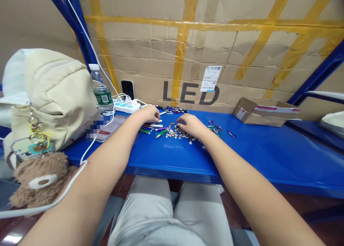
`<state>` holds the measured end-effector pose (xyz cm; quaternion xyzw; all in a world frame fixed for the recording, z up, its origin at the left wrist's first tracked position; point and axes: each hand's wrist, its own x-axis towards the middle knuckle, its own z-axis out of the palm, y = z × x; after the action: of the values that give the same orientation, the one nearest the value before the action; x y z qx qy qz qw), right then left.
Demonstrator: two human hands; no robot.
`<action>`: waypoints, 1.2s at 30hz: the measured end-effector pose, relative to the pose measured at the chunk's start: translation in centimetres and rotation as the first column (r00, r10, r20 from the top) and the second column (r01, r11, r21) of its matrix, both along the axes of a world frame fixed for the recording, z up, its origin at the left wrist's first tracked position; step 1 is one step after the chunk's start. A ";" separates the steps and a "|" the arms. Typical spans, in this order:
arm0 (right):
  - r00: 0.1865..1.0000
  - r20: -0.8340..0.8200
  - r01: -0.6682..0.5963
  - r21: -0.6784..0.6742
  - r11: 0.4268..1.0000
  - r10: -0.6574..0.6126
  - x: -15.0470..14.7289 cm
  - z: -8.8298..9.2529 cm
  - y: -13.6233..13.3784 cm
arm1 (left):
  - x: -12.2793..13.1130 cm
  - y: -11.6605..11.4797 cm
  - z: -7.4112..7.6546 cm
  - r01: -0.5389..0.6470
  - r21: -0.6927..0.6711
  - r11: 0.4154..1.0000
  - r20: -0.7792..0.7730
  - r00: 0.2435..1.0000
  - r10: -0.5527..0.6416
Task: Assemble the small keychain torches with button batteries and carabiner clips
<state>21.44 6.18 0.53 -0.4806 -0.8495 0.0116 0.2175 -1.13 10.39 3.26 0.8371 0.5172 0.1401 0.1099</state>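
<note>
My left hand (149, 114) is over a bunch of small coloured metal tubes (146, 129), its fingers curled down. A pale tube end shows beside the fingertips; whether they grip it is hidden. A green tube (161, 133) and a purple one lie just right of that bunch. My right hand (190, 125) reaches down at a heap of small round silvery discs, like button cells (176, 134). Its thumb and fingers are bent together at the heap's upper edge, and anything between them is too small to make out. Coloured carabiners (215, 128) lie right of this hand.
Behind the hands are more dark clips and tubes (176, 110). At left stand a white power strip (126, 104) with cables, a phone (114, 128), a water bottle (102, 92) and a cream backpack (59, 85). An open cardboard box (264, 113) sits at back right on the blue table (268, 149).
</note>
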 end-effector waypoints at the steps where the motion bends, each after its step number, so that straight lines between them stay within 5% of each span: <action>1: 1.000 0.017 0.013 0.005 1.000 -0.014 -0.2 -0.1 0.1 | 0.0 0.1 -0.1 -0.003 0.000 1.000 -0.012 1.000 0.003; 11: 0.998 0.001 0.068 -0.049 0.996 -0.068 -0.4 -0.4 0.8 | 1.1 0.1 -0.6 0.023 0.091 0.996 -0.171 0.985 -0.007; 20: 0.946 -0.313 -0.021 0.189 0.982 0.080 0.0 0.9 0.0 | 3.9 -1.9 -0.8 0.197 0.140 0.970 0.229 0.947 -0.225; 36: 0.995 0.010 -0.096 0.273 0.957 0.097 0.6 0.9 0.1 | 4.6 -1.7 -1.8 0.232 0.096 0.968 0.307 0.918 -0.251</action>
<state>22.07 6.25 1.44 -0.4038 -0.8650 -0.0944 0.2824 3.52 8.72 1.51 0.8640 0.3814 0.2726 0.1838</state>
